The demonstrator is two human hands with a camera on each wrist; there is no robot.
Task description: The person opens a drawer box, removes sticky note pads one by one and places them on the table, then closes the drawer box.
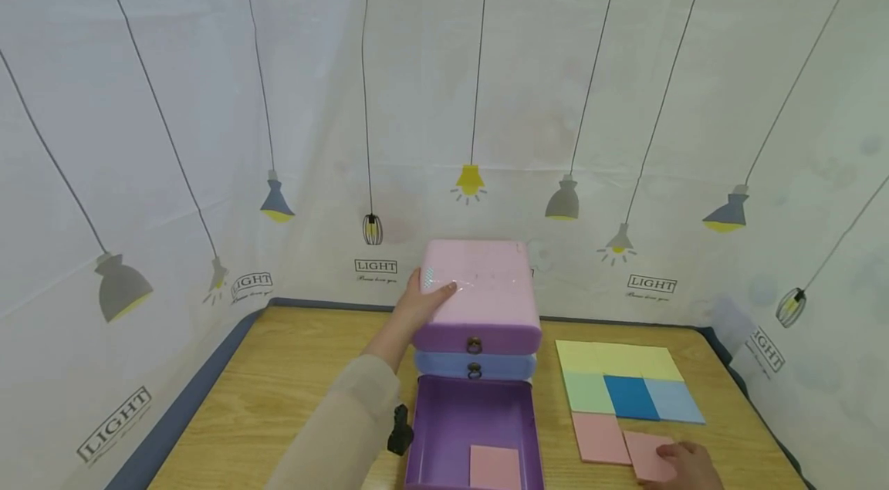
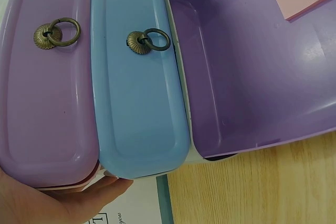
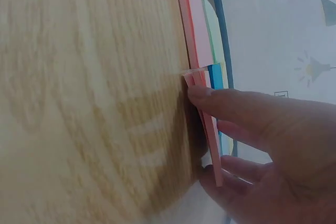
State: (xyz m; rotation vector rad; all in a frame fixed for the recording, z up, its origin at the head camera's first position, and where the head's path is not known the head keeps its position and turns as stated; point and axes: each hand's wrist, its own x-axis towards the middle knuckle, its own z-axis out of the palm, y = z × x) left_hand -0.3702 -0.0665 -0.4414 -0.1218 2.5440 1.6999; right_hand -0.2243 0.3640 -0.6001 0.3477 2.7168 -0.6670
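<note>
A small drawer cabinet [image 1: 479, 289] with a glossy pink top stands at the middle of the table. My left hand [image 1: 424, 301] rests against its left side, thumb lying on the top. In the left wrist view, fingers show beside the purple and blue drawer fronts. The lowest purple drawer [image 1: 472, 405] is pulled out, with a pink sticky-note pad [image 1: 495, 468] lying inside. At the table's right, my right hand [image 1: 687, 467] pinches another pink sticky-note pad [image 1: 646, 453] at its edge, thumb on one face. That pad is tilted over the wood in the right wrist view.
Beside the cabinet, sticky-note pads lie in rows: yellow [image 1: 611, 357], green [image 1: 589, 393], dark blue [image 1: 630, 397], light blue [image 1: 672, 400] and pink [image 1: 599, 437]. The blue drawer [image 2: 139, 82] is closed, a brass ring on its front. A lamp-printed backdrop [image 1: 444, 89] surrounds the table.
</note>
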